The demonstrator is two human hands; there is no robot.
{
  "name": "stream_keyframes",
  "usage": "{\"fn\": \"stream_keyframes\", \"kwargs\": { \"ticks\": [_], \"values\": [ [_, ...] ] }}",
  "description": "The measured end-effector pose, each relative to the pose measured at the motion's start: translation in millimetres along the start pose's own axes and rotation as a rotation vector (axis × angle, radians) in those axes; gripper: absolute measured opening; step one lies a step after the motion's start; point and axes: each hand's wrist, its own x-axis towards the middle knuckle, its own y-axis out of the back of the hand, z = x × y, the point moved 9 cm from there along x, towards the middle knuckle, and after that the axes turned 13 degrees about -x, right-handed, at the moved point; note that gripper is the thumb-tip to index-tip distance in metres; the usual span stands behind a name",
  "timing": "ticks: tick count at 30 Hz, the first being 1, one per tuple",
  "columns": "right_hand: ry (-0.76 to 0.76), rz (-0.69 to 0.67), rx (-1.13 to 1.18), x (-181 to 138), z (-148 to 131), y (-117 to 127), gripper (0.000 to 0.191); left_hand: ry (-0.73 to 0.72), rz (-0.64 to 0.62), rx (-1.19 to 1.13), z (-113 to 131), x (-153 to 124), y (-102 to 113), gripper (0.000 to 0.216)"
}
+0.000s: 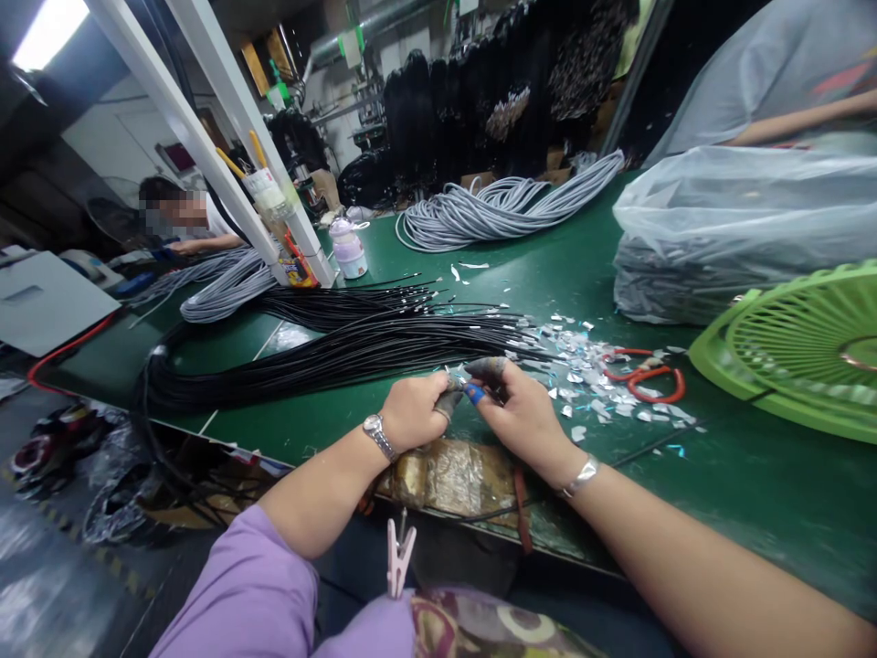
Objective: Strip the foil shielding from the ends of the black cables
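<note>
My left hand (419,409) and my right hand (526,422) meet at the table's near edge, fingertips pinched close together. Dark finger covers sit on some fingertips, and a blue one wraps a right finger. Between them is the end of a black cable (650,450), mostly hidden by the fingers; its length trails out past my right wrist. Just beyond my hands lies a long bundle of black cables (329,361), its cut ends pointing right. White and blue scraps (589,370) are scattered beside those ends, with red-handled scissors (654,379) among them.
A green fan (815,347) and a clear plastic bag (740,215) stand at right. Grey cable coils (507,210) lie at the back, near a lilac bottle (349,249) and a white post (274,174). One person sits at far left, another at upper right.
</note>
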Motion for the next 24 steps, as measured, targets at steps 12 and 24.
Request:
{"fn": "stream_keyframes", "kwargs": {
  "ticks": [12, 24],
  "values": [
    [-0.011, -0.007, 0.089, 1, 1, 0, 0.019, 0.045, 0.042, -0.5, -11, 4, -1, 0.015],
    [-0.058, 0.003, 0.147, 1, 6, -1, 0.022, 0.027, 0.04, -0.486, -9, 3, -2, 0.016]
  ]
}}
